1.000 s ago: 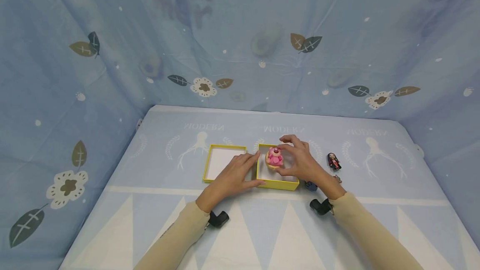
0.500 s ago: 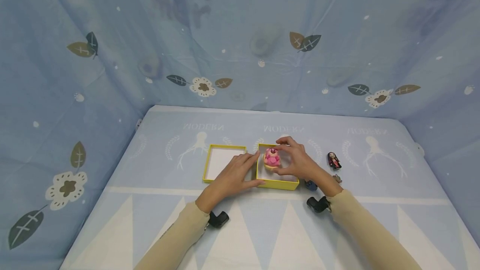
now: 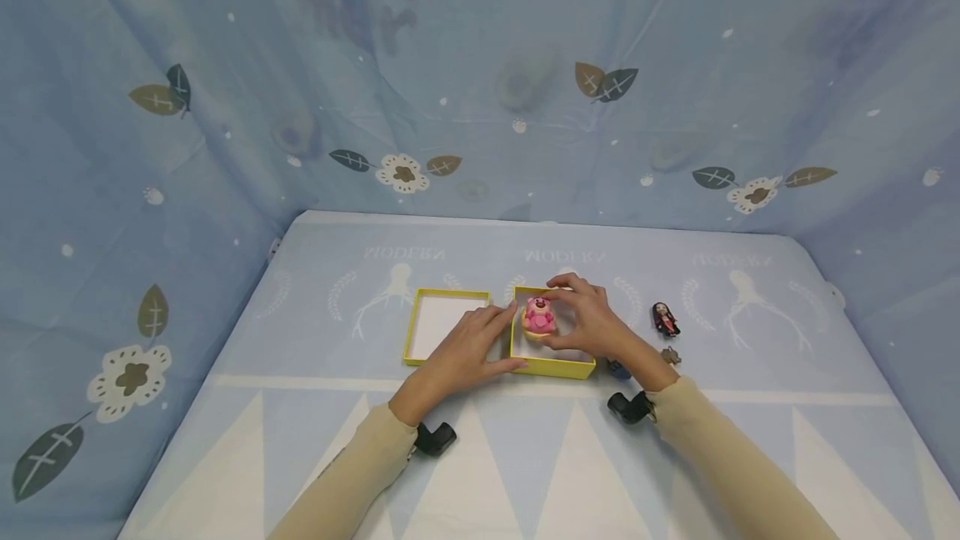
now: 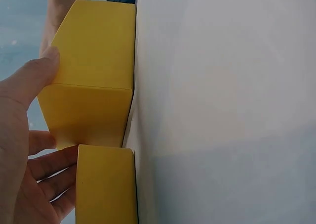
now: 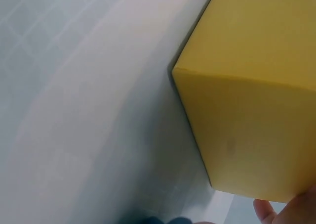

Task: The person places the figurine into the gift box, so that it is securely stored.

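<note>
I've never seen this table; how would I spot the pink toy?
On the patterned table, find the two open yellow boxes. Go to the right box, where the right hand holds a plump bear. It is mostly pink, while the doll farther right is mostly black.

There were one left hand (image 3: pixel 467 347), one right hand (image 3: pixel 588 322), two sleeves (image 3: pixel 352 473) and two wrist cameras (image 3: pixel 437 439). The toys numbered four: one bear (image 3: pixel 538 318), one doll (image 3: pixel 664 319), one small brown figure (image 3: pixel 671 356) and one blue toy (image 3: pixel 617 370), which was partly hidden. One tabletop (image 3: pixel 517 423), one box (image 3: pixel 555 368) and one shallow tray (image 3: pixel 437 327) were also there, and the surrounding cloth (image 3: pixel 450 65) showed three printed flowers (image 3: pixel 402 173).
</note>
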{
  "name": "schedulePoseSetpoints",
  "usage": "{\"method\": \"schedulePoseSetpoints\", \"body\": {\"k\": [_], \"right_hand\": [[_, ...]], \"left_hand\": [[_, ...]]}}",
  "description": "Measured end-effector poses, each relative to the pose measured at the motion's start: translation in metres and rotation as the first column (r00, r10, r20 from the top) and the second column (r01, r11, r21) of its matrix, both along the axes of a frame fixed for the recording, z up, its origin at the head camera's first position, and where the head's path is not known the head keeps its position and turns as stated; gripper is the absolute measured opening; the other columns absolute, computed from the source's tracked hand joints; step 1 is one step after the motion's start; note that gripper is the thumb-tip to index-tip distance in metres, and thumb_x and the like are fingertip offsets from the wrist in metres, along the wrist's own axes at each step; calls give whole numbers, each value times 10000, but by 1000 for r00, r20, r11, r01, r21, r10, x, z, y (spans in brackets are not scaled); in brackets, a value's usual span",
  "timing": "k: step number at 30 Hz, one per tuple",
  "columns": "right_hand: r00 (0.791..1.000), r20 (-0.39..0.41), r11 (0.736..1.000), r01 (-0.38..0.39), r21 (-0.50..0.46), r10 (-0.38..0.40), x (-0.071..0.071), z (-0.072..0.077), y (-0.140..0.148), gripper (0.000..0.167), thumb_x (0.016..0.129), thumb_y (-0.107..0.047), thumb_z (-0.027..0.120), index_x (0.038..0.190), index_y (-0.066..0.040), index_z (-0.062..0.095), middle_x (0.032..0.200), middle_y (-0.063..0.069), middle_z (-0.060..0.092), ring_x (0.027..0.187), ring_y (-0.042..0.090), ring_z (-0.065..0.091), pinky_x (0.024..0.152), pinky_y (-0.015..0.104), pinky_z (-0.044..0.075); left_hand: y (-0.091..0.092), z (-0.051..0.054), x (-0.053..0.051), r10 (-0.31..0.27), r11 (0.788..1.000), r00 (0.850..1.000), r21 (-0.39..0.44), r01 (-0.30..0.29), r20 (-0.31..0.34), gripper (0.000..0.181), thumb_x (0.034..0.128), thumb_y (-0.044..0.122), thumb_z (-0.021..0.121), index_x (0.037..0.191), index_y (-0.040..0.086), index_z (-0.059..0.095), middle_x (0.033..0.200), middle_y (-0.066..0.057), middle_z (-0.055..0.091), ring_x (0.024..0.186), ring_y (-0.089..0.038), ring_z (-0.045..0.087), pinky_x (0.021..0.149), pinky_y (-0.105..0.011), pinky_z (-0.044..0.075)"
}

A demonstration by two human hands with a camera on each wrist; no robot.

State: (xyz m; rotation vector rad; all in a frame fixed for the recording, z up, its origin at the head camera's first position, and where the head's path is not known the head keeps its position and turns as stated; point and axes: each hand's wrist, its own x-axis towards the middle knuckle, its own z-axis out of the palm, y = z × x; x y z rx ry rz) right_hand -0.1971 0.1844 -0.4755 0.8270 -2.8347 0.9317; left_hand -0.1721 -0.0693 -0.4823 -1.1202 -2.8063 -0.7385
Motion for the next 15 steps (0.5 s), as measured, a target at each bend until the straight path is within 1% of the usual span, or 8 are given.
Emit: {"method": "schedulePoseSetpoints", "body": {"k": [4, 8, 15], "right_hand": [[1000, -27, 1000, 11, 6, -11, -1, -2, -1, 581, 687, -335, 877, 1191, -124, 682, 1348, 125, 511, 1271, 351, 463, 989, 589, 270], [998, -55, 999, 27, 20, -26, -1, -1, -3, 581, 678, -367, 880, 1176, -135, 693, 1337, 112, 519, 1250, 351, 459, 988, 593, 266], [999, -33, 998, 37, 55, -35, -3, 2, -4, 598, 677, -407, 879, 1192, -164, 697, 1350, 96, 515, 1256, 347, 447, 1004, 587, 258]], "left_hand": [[-1, 0, 0, 2, 1000, 1000, -1, -2, 0, 878, 854, 539, 695, 1525, 91, 349, 1369, -82, 529, 1229, -239, 516, 1049, -406, 404], [-1, 0, 0, 3, 1000, 1000, 4, -3, 14, 877, 855, 539, 694, 1527, 94, 348, 1376, -89, 526, 1243, -249, 513, 1056, -421, 398], [0, -1, -1, 2, 1000, 1000, -14, -2, 1, 874, 864, 550, 677, 1535, 108, 333, 1394, -81, 518, 1248, -239, 513, 1054, -415, 402]]}}
